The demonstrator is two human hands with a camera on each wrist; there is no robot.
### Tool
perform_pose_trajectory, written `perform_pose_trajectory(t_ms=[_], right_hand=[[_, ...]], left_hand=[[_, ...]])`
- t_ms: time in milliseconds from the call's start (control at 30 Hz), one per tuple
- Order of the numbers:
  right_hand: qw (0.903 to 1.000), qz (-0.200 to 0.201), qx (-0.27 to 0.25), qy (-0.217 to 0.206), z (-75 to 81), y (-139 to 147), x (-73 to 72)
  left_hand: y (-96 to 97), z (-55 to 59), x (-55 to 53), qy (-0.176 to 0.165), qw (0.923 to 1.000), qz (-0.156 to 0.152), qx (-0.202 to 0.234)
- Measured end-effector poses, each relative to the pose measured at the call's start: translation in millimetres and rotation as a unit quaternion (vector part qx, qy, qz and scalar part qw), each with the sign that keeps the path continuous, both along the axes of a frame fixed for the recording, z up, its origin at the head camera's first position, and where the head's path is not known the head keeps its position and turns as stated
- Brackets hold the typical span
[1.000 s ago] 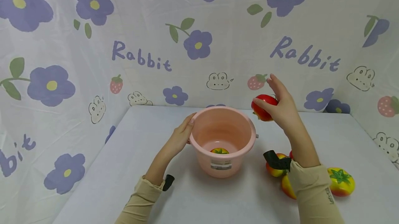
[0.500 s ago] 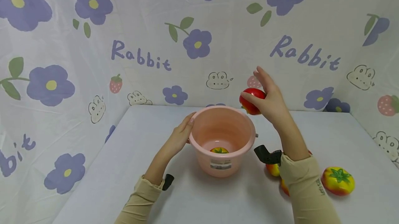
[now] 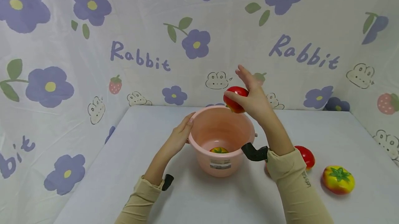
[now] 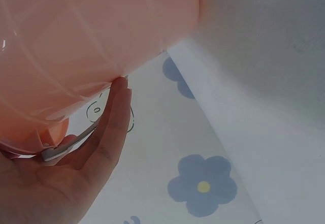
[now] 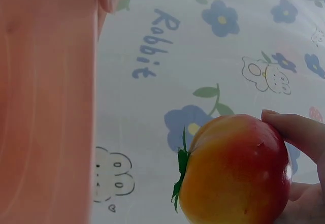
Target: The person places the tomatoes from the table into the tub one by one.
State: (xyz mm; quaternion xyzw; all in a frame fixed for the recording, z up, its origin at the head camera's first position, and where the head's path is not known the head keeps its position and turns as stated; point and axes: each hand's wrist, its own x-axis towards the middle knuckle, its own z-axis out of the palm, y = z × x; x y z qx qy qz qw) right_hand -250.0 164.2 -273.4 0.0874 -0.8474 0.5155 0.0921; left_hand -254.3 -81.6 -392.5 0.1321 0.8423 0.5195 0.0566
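Note:
A pink plastic bucket (image 3: 222,125) stands on the table with a yellow-red tomato (image 3: 219,150) at its bottom. My left hand (image 3: 178,138) holds the bucket's left side, thumb at the rim; the left wrist view shows its fingers against the outer wall, by the grey handle (image 4: 71,145). Above the bucket's far right rim, my right hand (image 3: 255,100) grips a glossy red and yellow tomato (image 5: 233,170) between thumb and fingers, one finger raised. Its green leafy top points toward the bucket in the right wrist view.
On the white table (image 3: 149,196) to the right lie a red tomato (image 3: 308,157), partly behind the right sleeve, and a yellow tomato (image 3: 338,180) with a green top. A patterned curtain (image 3: 140,19) hangs behind.
My right hand has carried its tomato leftward, from right of the bucket to over its far right rim. The left hand and bucket have stayed put.

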Motion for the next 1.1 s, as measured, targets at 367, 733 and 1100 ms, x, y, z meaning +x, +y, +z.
perform_pose_trajectory(t_ms=[367,733,1100], right_hand=[[0.9995,0.028,-0.012,-0.014,0.2,-17,-8.3],[0.9989,0.046,-0.009,-0.003,-7.0,-30,-18.4],[0.9978,0.06,0.003,-0.027,-12.4,-41,-20.7]], left_hand=[[1.1,1.7,0.8,-0.003,1.0,0.001,-0.005],[0.9,0.0,-0.6,-0.002,1.0,-0.001,0.003],[0.8,1.4,-0.4,0.0,1.0,0.002,0.001]])
